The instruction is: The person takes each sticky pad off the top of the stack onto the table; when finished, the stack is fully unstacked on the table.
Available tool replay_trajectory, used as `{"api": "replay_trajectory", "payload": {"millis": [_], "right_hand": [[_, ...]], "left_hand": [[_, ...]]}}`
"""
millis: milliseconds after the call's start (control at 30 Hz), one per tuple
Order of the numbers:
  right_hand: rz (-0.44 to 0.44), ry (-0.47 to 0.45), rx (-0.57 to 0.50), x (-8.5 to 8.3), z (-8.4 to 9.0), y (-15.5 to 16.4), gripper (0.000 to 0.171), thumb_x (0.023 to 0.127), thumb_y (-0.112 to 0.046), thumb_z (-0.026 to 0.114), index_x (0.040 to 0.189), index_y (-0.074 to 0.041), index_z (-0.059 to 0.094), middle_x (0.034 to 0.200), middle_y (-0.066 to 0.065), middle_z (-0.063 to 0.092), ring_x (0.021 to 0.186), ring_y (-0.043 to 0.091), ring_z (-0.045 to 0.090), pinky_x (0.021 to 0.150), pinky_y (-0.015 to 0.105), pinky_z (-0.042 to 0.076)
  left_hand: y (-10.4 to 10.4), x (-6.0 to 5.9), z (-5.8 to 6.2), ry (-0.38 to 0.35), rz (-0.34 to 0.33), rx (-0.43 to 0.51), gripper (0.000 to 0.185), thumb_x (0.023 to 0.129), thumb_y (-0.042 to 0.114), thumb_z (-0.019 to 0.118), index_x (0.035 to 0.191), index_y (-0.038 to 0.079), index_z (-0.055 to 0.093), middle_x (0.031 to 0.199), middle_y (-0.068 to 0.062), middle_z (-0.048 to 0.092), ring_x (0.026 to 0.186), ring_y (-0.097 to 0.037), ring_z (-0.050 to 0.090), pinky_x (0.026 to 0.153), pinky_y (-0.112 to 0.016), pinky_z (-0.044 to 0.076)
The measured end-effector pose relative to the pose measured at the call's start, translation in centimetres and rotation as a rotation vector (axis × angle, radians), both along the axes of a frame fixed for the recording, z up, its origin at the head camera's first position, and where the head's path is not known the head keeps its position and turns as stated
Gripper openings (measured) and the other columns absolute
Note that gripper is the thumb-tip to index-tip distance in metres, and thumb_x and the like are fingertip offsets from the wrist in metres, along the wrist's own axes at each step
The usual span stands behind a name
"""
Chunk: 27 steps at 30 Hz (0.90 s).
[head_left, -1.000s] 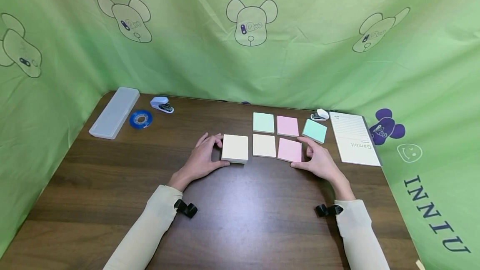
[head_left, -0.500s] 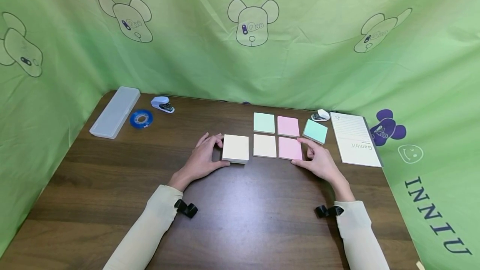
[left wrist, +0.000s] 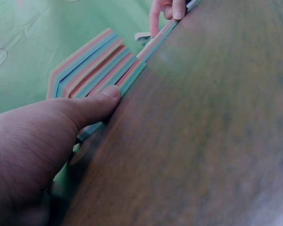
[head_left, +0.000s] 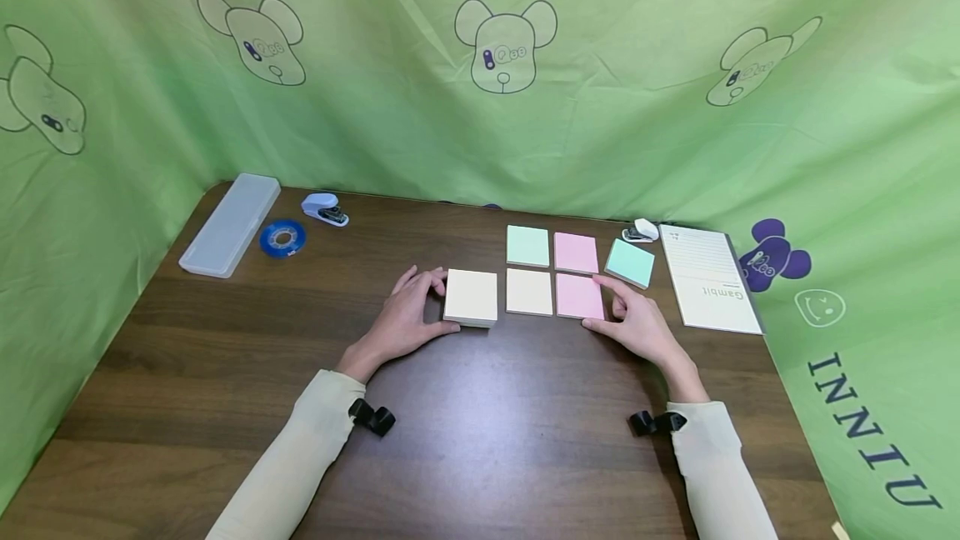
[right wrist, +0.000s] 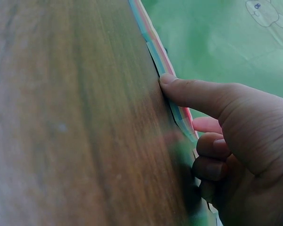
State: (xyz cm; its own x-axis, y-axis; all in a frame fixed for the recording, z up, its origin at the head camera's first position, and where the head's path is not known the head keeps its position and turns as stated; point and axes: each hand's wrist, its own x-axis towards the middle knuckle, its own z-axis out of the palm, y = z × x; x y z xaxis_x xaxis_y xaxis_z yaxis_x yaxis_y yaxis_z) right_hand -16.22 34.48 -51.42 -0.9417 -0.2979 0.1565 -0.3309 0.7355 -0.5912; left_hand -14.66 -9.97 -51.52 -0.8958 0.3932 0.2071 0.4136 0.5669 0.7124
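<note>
On the brown table (head_left: 480, 423) several square sticky-note pads lie in a loose grid. My left hand (head_left: 437, 304) holds the left side of a thick pale-yellow pad (head_left: 471, 297), thumb on its near edge and fingers at its far corner. In the left wrist view my thumb (left wrist: 99, 101) presses the pad's multicoloured layered side (left wrist: 92, 61). My right hand (head_left: 604, 304) brackets a pink pad (head_left: 579, 296) from its right, index finger at the far corner and thumb at the near corner. The right wrist view has my thumb (right wrist: 188, 92) on that pad's edge (right wrist: 155, 52), with the other fingers curled.
A yellow pad (head_left: 528, 291) lies between the two held ones. Behind are a green pad (head_left: 527, 245), a pink pad (head_left: 576, 252) and a tilted green pad (head_left: 629, 262). A notebook (head_left: 708, 277) and small stapler (head_left: 640, 229) lie right; a pencil case (head_left: 229, 224), tape (head_left: 282, 237) and stapler (head_left: 324, 208) lie far left.
</note>
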Motion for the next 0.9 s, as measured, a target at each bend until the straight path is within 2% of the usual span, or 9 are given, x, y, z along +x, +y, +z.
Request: {"api": "replay_trajectory", "payload": {"millis": [100,300,400,500,633,733,867,900], "right_hand": [[0.0,-0.007,-0.007,0.3,0.6,-0.3,0.081,0.088,-0.042,0.095,0.154,-0.01,0.062,0.075,-0.003,0.041,0.066,0.013,0.034,0.064,0.032,0.028],[-0.012,-0.014,0.045,-0.1,-0.3,0.2,0.081,0.089,-0.047,0.094,0.156,-0.015,0.061,0.076,-0.007,0.041,0.068,0.009,0.034,0.064,0.029,0.029],[-0.005,-0.007,0.025,0.1,0.3,-0.2,0.079,0.089,-0.042,0.095,0.155,-0.013,0.061,0.076,-0.006,0.041,0.067,0.01,0.034,0.064,0.03,0.028],[-0.017,-0.038,0.034,0.6,1.5,-1.0,0.079,0.088,-0.035,0.095,0.154,-0.009,0.061,0.076,-0.002,0.043,0.068,0.013,0.036,0.066,0.032,0.03],[-0.036,-0.053,0.077,-0.1,0.3,-0.3,0.08,0.089,-0.038,0.095,0.156,-0.015,0.06,0.076,-0.006,0.042,0.068,0.009,0.036,0.067,0.032,0.034],[-0.028,-0.05,0.071,-0.1,0.3,-0.2,0.08,0.089,-0.04,0.095,0.157,-0.015,0.06,0.076,-0.007,0.041,0.068,0.008,0.035,0.066,0.03,0.033],[-0.035,-0.089,0.087,0.9,2.6,-1.6,0.08,0.09,-0.03,0.095,0.157,-0.008,0.058,0.076,-0.003,0.04,0.069,0.013,0.035,0.069,0.033,0.034],[-0.044,-0.094,0.098,0.9,2.7,-1.7,0.08,0.09,-0.029,0.095,0.158,-0.009,0.058,0.076,-0.004,0.04,0.069,0.012,0.035,0.07,0.033,0.034]], "left_hand": [[0.0,0.0,0.0,0.003,-0.003,0.003,0.06,0.084,0.021,0.1,0.115,0.004,0.052,0.161,-0.02,0.059,0.156,-0.037,0.05,0.14,-0.05,0.012],[0.0,0.0,0.0,0.005,-0.002,0.0,0.06,0.084,0.021,0.1,0.115,0.005,0.052,0.161,-0.02,0.059,0.155,-0.037,0.051,0.14,-0.05,0.012],[0.0,0.0,0.0,0.0,0.0,0.0,0.06,0.084,0.021,0.1,0.115,0.005,0.052,0.161,-0.019,0.059,0.156,-0.037,0.05,0.14,-0.05,0.012],[0.0,0.0,0.0,-0.004,0.001,0.001,0.06,0.084,0.021,0.1,0.115,0.005,0.052,0.161,-0.019,0.059,0.156,-0.036,0.05,0.14,-0.049,0.012],[0.0,0.0,0.0,-0.005,0.002,0.0,0.06,0.084,0.022,0.1,0.115,0.005,0.052,0.161,-0.019,0.059,0.156,-0.036,0.05,0.14,-0.049,0.012],[0.0,0.0,0.0,-0.004,0.003,-0.001,0.06,0.084,0.022,0.1,0.115,0.005,0.052,0.161,-0.019,0.059,0.156,-0.036,0.05,0.14,-0.049,0.012],[0.0,0.1,0.1,-0.001,0.002,0.001,0.06,0.083,0.021,0.1,0.115,0.005,0.052,0.16,-0.02,0.06,0.155,-0.037,0.051,0.14,-0.05,0.012],[0.1,0.1,0.2,-0.001,0.002,0.002,0.06,0.083,0.021,0.1,0.115,0.005,0.052,0.16,-0.02,0.06,0.155,-0.037,0.051,0.14,-0.05,0.012]]}}
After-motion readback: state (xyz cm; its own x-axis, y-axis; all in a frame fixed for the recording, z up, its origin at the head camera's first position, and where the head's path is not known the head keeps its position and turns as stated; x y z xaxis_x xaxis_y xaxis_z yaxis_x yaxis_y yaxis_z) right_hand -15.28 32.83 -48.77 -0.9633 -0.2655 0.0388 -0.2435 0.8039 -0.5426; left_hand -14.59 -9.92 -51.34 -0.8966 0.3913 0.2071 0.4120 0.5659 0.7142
